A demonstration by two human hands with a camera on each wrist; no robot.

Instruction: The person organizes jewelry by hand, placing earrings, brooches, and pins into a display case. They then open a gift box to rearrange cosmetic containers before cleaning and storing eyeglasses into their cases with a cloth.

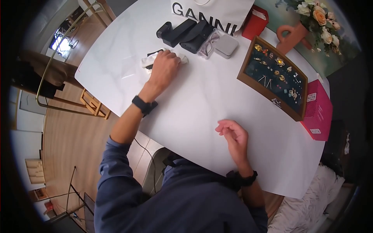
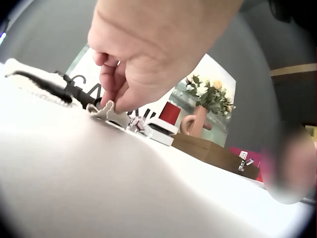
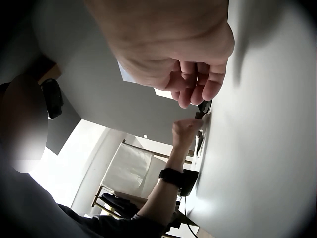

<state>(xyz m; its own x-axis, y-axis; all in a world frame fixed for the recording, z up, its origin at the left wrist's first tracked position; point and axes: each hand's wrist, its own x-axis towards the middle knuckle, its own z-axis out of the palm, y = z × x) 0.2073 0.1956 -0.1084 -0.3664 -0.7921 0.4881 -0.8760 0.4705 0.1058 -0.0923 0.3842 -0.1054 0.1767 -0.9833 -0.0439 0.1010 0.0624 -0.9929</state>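
Note:
My left hand [image 1: 165, 66] reaches over the far left part of the table. In the left wrist view, its thumb and fingers pinch the scalloped edge of a cream cloth piece [image 2: 117, 117]. A white item with a black band and beaded-looking trim [image 2: 38, 84] lies beside it; in the head view this white item [image 1: 149, 61] shows past the hand, partly hidden by it. My right hand [image 1: 236, 140] hovers over the table's near side, its fingers loosely curled and holding nothing.
Beyond the left hand lie a black strap [image 1: 176, 33], eyeglasses [image 1: 209, 46] and a grey case [image 1: 226, 46]. A paper bag [image 1: 213, 13] and red box [image 1: 255, 22] stand behind. At right, a wooden jewellery tray [image 1: 254, 90] overlaps a pink box [image 1: 320, 110], near a flower vase [image 1: 293, 37].

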